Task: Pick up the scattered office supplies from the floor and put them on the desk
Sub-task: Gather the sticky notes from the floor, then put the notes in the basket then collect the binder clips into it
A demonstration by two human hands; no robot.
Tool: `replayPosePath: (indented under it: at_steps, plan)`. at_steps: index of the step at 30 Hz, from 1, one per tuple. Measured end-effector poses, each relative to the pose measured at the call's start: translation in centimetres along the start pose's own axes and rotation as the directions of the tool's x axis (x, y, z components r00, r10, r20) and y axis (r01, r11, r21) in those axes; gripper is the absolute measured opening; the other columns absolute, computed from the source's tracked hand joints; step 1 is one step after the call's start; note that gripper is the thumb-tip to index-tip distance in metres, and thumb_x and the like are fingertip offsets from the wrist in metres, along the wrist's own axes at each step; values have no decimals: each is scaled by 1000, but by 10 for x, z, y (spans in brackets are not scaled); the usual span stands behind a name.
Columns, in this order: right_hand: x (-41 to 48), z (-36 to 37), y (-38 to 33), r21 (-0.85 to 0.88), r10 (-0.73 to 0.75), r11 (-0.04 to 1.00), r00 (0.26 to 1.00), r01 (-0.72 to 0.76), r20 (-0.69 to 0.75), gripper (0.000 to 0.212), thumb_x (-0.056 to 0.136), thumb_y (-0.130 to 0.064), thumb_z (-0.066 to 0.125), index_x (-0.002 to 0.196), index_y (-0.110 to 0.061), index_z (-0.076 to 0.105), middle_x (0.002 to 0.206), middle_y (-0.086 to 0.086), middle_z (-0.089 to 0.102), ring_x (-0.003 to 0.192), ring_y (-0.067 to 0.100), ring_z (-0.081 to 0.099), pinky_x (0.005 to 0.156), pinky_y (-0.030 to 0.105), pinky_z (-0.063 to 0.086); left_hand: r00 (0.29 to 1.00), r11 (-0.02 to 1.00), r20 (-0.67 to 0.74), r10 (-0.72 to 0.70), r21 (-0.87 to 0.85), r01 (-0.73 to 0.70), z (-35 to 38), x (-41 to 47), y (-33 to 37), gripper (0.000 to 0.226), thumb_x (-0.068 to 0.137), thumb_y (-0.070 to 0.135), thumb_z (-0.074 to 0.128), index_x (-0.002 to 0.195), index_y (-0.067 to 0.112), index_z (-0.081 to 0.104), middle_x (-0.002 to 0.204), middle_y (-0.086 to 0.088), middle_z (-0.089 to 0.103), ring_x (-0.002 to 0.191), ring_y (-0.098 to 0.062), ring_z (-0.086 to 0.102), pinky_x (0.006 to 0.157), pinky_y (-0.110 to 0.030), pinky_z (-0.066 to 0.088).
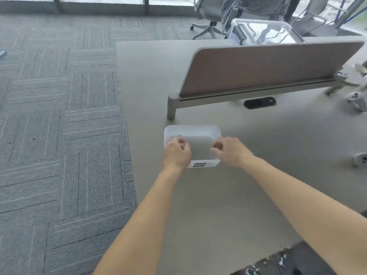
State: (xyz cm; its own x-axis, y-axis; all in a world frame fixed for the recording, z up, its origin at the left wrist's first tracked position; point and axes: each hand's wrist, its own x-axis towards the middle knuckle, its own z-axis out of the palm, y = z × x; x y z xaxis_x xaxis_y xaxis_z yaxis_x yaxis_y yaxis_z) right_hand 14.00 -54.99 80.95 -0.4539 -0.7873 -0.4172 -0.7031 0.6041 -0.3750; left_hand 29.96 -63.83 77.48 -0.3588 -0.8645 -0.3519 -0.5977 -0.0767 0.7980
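Observation:
A small translucent white plastic bin (195, 131) with a label on its near wall stands on the grey desk (248, 175). My left hand (175, 153) grips the bin's left rim, fingers curled over the edge. At the right rim, my right hand (230, 151) does the same with curled fingers. The bin's inside looks bare where it shows. Several small office supplies (266, 263) lie scattered on the dark carpet by the desk's near edge at the bottom right.
A pink-grey divider screen (268, 66) stands across the desk behind the bin. A clear storage box (262, 31) and office chairs (208, 18) are at the back. Small white items (357, 101) lie at the desk's right. Grey carpet (59, 135) spreads to the left.

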Motion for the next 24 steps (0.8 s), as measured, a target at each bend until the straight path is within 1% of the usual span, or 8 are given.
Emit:
replayPosePath:
  at_steps: [3, 6, 10, 12, 16, 18, 21, 24]
  plan:
    - [-70, -40, 37, -45, -6, 999, 997, 2, -73, 19, 94, -33, 56, 103, -22, 69, 96, -2, 68, 89, 19, 61, 81, 30, 48, 977, 987, 168, 130, 71, -144, 38, -41, 34, 24, 93, 23, 55, 111, 14, 67, 111, -6, 71, 104, -24, 65, 87, -28, 48]
    - [-146, -54, 89, -110, 37, 993, 989, -53, -144, 19, 93, -36, 54, 100, -25, 68, 95, -2, 67, 91, 24, 62, 83, 35, 52, 904, 940, 352, 242, 145, -308, 90, -102, 53, 23, 92, 24, 56, 109, 17, 69, 107, -3, 72, 100, -21, 66, 79, -24, 45]
    - [-253, -30, 175, -235, 113, 961, 980, -149, -161, 21, 95, -38, 48, 102, -25, 64, 108, 4, 65, 99, 29, 62, 84, 39, 51, 774, 821, 586, 240, 304, -484, 158, -188, 48, 23, 91, 28, 57, 109, 21, 69, 105, 1, 69, 86, -15, 61, 71, -19, 39]
    - [-304, -5, 220, -234, 146, 956, 979, -176, -140, 22, 96, -37, 47, 103, -23, 63, 108, 5, 65, 99, 30, 62, 84, 41, 52, 752, 784, 623, 215, 349, -513, 185, -228, 37, 23, 92, 28, 57, 109, 21, 70, 105, 0, 70, 84, -14, 58, 72, -20, 40]
    - [-382, 58, 301, -101, 234, 965, 967, -244, -98, 20, 96, -35, 48, 103, -23, 63, 106, 5, 67, 96, 29, 63, 78, 37, 50, 770, 813, 628, 113, 387, -435, 230, -296, -5, 21, 92, 28, 57, 106, 22, 71, 102, 3, 69, 92, -16, 63, 78, -25, 48]
    - [-411, 90, 335, -22, 306, 951, 951, -307, -53, 19, 96, -34, 49, 104, -24, 63, 106, 5, 67, 94, 27, 62, 78, 37, 51, 758, 854, 650, 58, 361, -375, 255, -321, -28, 17, 90, 27, 58, 101, 24, 70, 104, 1, 71, 94, -20, 68, 83, -32, 55]
    - [-437, 134, 378, 31, 409, 912, 912, -410, 25, 19, 97, -34, 48, 102, -24, 64, 105, 3, 67, 88, 24, 59, 78, 35, 51, 737, 889, 676, 4, 334, -312, 292, -342, -63, 12, 90, 25, 58, 97, 25, 67, 103, 0, 71, 91, -18, 69, 84, -36, 57]
    - [-439, 176, 420, 64, 500, 861, 863, -504, 69, 16, 96, -36, 48, 98, -27, 62, 102, -3, 68, 87, 20, 61, 81, 37, 53, 764, 944, 642, -63, 287, -164, 334, -342, -102, 15, 89, 21, 56, 101, 23, 66, 104, 0, 71, 90, -19, 68, 87, -40, 57]
